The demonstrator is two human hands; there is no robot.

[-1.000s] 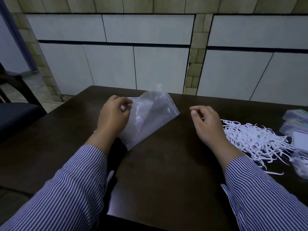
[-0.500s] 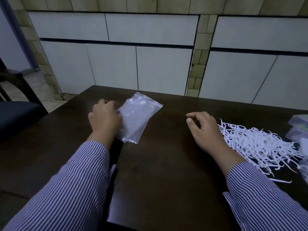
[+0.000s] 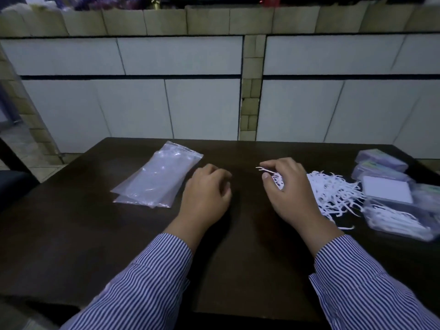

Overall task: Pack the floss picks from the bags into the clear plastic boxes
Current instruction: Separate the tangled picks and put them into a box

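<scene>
The left hand [image 3: 204, 198] rests on the table [image 3: 71, 234], fingers loosely curled, holding nothing. The right hand [image 3: 289, 186] pinches a few picks [image 3: 273, 176] at the left edge of the loose pile [image 3: 333, 191], which spreads just right of it. An empty bag [image 3: 157, 175] lies flat just left of the left hand. Boxes [image 3: 381, 163] and a full bag [image 3: 400, 220] sit beyond the pile, at the far right.

- A dark wooden counter [image 3: 71, 234] fills the lower part of the view.
- Past its far edge stands a wall of white panels [image 3: 190, 108], split by a column of tan tiles [image 3: 251, 91].
- A tiled ledge [image 3: 214, 20] runs along the top.
- Tiled floor [image 3: 16, 141] shows beyond the far left corner.
</scene>
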